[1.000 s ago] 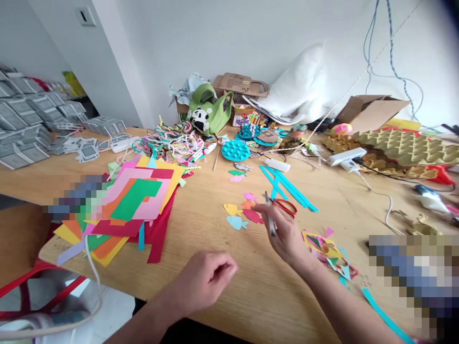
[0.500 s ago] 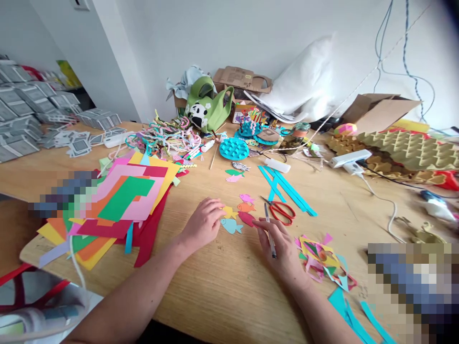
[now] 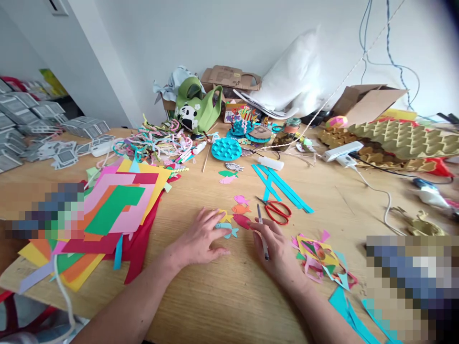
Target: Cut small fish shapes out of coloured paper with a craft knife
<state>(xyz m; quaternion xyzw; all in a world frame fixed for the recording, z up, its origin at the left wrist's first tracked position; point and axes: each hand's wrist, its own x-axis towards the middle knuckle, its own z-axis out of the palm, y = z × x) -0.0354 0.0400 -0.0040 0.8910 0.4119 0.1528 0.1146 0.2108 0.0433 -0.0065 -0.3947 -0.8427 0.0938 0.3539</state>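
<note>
Your left hand has come forward from the near edge of the bench. It now lies flat with fingers spread, fingertips on the light-blue paper fish cut-out, so that fish looks pinned in place. It lies mid-bench, touching a yellow paper fish and just left of a dark-red paper fish. Your right hand, just right, curls loosely round a slim grey pen. Red-handled scissors lie just beyond. Far off, the green fabric panda bag and the open brown cardboard box hide their contents.
</note>
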